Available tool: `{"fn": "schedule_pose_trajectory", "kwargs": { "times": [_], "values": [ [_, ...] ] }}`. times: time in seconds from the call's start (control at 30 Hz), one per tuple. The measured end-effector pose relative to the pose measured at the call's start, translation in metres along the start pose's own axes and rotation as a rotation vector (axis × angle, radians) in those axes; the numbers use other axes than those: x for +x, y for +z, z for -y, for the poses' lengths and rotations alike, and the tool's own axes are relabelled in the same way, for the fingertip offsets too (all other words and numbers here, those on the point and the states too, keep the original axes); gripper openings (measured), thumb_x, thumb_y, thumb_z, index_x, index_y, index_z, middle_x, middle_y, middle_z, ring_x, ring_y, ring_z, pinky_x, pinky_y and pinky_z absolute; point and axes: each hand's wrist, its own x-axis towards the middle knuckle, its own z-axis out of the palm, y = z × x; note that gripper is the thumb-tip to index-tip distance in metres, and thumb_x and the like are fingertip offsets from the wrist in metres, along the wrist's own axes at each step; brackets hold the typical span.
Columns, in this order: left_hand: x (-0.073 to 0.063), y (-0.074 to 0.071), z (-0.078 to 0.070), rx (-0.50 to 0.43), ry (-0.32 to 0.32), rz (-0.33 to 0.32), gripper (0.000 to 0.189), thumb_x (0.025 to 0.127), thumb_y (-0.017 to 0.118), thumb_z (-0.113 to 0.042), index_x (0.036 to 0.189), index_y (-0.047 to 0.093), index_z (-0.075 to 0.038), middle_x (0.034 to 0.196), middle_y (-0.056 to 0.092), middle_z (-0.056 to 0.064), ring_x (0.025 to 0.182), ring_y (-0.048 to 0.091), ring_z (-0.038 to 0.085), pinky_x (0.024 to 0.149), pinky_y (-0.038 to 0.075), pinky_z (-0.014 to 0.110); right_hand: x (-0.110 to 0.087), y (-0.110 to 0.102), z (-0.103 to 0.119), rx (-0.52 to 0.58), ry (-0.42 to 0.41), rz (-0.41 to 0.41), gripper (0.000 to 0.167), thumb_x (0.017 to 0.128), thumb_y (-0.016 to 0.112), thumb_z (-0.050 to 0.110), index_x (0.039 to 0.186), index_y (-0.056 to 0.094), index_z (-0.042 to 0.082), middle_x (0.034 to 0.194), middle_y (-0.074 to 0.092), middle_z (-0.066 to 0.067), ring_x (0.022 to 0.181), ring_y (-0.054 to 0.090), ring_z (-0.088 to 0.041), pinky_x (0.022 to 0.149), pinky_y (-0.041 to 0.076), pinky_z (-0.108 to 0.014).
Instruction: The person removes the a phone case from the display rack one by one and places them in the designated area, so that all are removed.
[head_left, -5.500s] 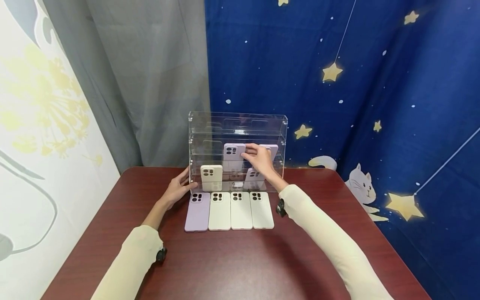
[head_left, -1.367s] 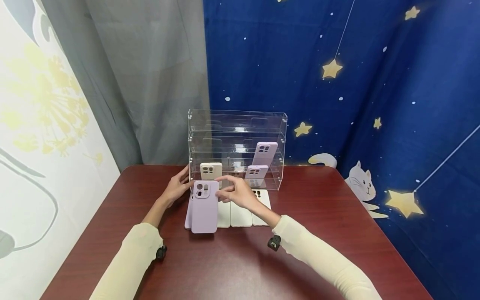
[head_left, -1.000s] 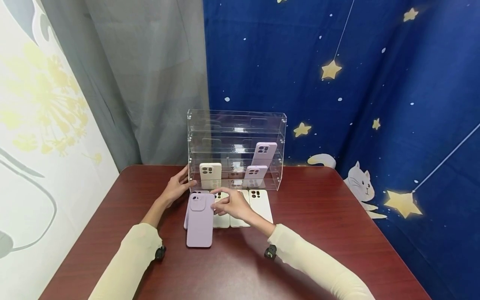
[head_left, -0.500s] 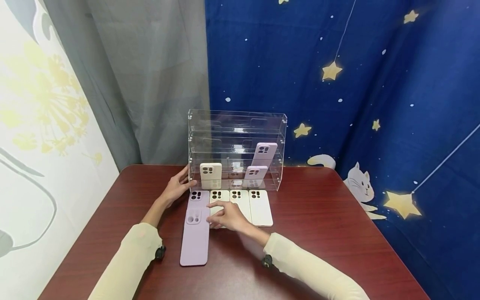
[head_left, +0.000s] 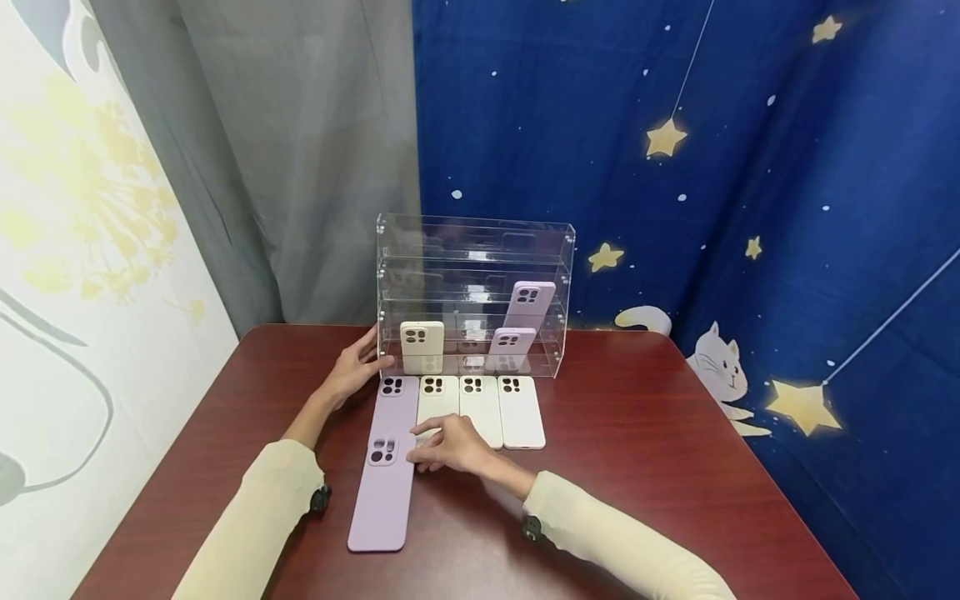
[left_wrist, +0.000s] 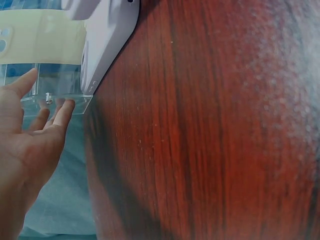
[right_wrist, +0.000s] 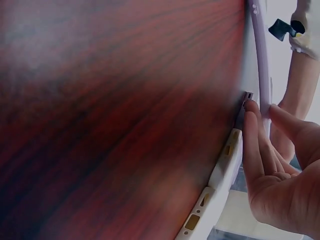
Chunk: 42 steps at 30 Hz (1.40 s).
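Note:
My right hand (head_left: 453,446) pinches the upper right edge of a lavender phone case (head_left: 381,508) between thumb and fingers. The right wrist view shows this lavender phone case (right_wrist: 262,65) edge-on, above the table. In the head view it overlaps the lower part of another lavender case (head_left: 395,410), left end of a row continuing with white cases (head_left: 522,417). At the clear acrylic display rack (head_left: 480,242), my left hand (head_left: 352,371) touches the lower left side. Its extended fingers (left_wrist: 62,117) lie along the side panel, with the thumb in front.
On the rack's lower tiers stand a cream case (head_left: 422,340) at left and two lavender cases (head_left: 529,304) at right. The rack and row sit toward the back of the dark red table (head_left: 645,467). Grey and blue curtains (head_left: 525,125) hang behind.
My right hand has taken the lavender case from the rack's middle and brought it down and forward over the lavender case in the row. My left hand stays at the rack.

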Motion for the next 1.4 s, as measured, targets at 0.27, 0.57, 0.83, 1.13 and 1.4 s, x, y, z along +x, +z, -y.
{"fn": "schedule_pose_trajectory", "kwargs": {
  "times": [0.27, 0.57, 0.83, 1.13, 1.4],
  "values": [
    [0.000, -0.001, 0.001, -0.001, -0.004, 0.004, 0.084, 0.101, 0.069, -0.012, 0.168, 0.020, -0.020, 0.168, 0.026, 0.020, 0.152, 0.031, 0.041, 0.120, 0.034, 0.055, -0.001, 0.001, -0.007, -0.187, -0.044, 0.019, 0.035, 0.086, 0.087, 0.020, 0.117, 0.077, 0.006, 0.072, 0.077, 0.007, 0.057, 0.074, -0.018, 0.051, 0.056, -0.021],
    [0.003, -0.001, 0.002, -0.010, 0.015, 0.013, 0.083, 0.102, 0.069, -0.014, 0.168, 0.019, -0.020, 0.168, 0.026, 0.020, 0.152, 0.032, 0.040, 0.120, 0.034, 0.054, -0.001, 0.002, -0.012, -0.236, -0.087, 0.025, 0.033, 0.084, 0.089, 0.020, 0.113, 0.078, 0.008, 0.073, 0.077, 0.008, 0.056, 0.072, -0.010, 0.046, 0.049, -0.016],
    [0.001, -0.001, 0.001, -0.004, -0.006, 0.012, 0.083, 0.102, 0.068, -0.013, 0.168, 0.017, -0.016, 0.168, 0.025, 0.021, 0.153, 0.030, 0.040, 0.120, 0.033, 0.056, -0.001, 0.003, -0.014, -0.246, -0.107, 0.026, 0.026, 0.083, 0.089, 0.017, 0.107, 0.080, 0.012, 0.072, 0.076, 0.010, 0.057, 0.071, -0.007, 0.048, 0.045, -0.013],
    [-0.001, 0.001, 0.000, -0.001, -0.015, 0.013, 0.084, 0.103, 0.067, -0.012, 0.168, 0.016, -0.016, 0.169, 0.023, 0.022, 0.153, 0.028, 0.041, 0.120, 0.033, 0.055, -0.003, 0.004, -0.016, -0.238, -0.108, 0.013, 0.021, 0.083, 0.088, 0.013, 0.103, 0.080, 0.012, 0.072, 0.077, 0.008, 0.057, 0.072, -0.008, 0.047, 0.041, -0.012],
    [-0.003, 0.001, -0.001, -0.003, -0.026, 0.010, 0.083, 0.102, 0.068, -0.012, 0.168, 0.016, -0.017, 0.169, 0.025, 0.022, 0.153, 0.029, 0.039, 0.120, 0.034, 0.054, -0.002, 0.001, -0.014, -0.188, -0.096, 0.020, 0.021, 0.086, 0.086, 0.011, 0.106, 0.079, 0.008, 0.074, 0.078, 0.001, 0.059, 0.074, -0.016, 0.048, 0.049, -0.014]
  ]
}}
